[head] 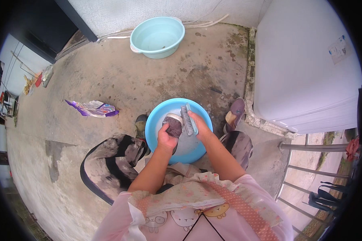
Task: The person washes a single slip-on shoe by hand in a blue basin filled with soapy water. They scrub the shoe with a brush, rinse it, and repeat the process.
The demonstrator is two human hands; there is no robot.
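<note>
A dark checked cloth shoe (173,126) with a pale sole edge is held in my left hand (166,138), over the blue plastic basin (150,129). My right hand (200,126) grips a scrub brush (189,120) with a light blue back and grey bristles. The bristles face the shoe's sole edge, close beside it; whether they touch I cannot tell. Cloudy, whitish water (189,147) lies in the basin between my legs. Part of the shoe is hidden by my left hand and wrist.
Right of the basin, a purple shoe (236,110) rests on the concrete floor (114,72). A purple and white plastic packet (93,108) lies to the left. Near the wall stands a larger pale-turquoise tub (157,37). A big white panel (304,69) and metal railing (316,147) border the right side.
</note>
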